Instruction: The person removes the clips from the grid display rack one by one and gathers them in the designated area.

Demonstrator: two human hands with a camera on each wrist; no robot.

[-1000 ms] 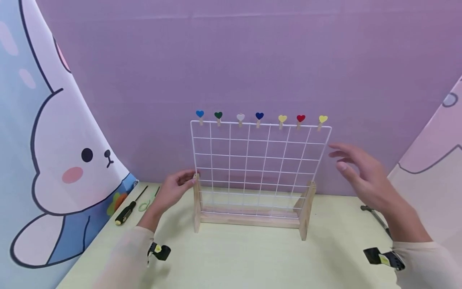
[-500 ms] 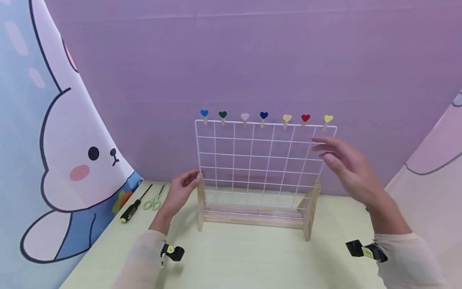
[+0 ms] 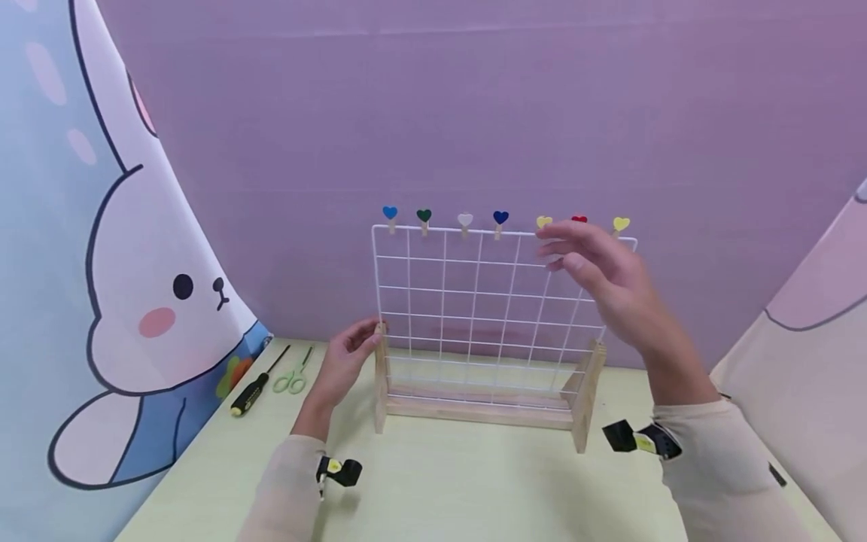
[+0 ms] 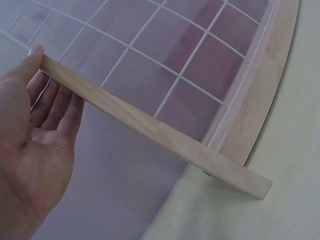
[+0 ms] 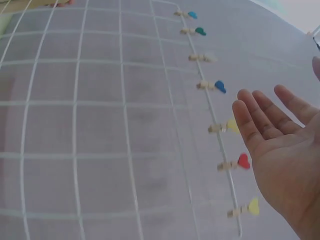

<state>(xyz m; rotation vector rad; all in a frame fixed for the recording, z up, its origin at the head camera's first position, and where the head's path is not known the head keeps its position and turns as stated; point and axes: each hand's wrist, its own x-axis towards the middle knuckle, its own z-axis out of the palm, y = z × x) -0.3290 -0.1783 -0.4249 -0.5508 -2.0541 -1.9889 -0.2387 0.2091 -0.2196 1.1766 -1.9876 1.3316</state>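
Grid (image 3: pixel 476 292) stands upright in a wooden stand (image 3: pixel 477 414) mid-table, seven heart pegs (image 3: pixel 500 217) clipped in a row along its top. The left hand (image 3: pixel 344 363) pinches the upper end of the left post (image 4: pixel 145 122), thumb on the near side, fingers on the far side. The right hand (image 3: pixel 603 278) is raised on the near side of the grid's upper right, its fingers (image 5: pixel 250 122) spread and only slightly bent, close to the pegs; whether they touch cannot be told. Screwdriver (image 3: pixel 250 394) and scissors (image 3: pixel 291 382) lie on the table (image 3: pixel 433 482) at left, before the far purple backdrop (image 3: pixel 474 113).
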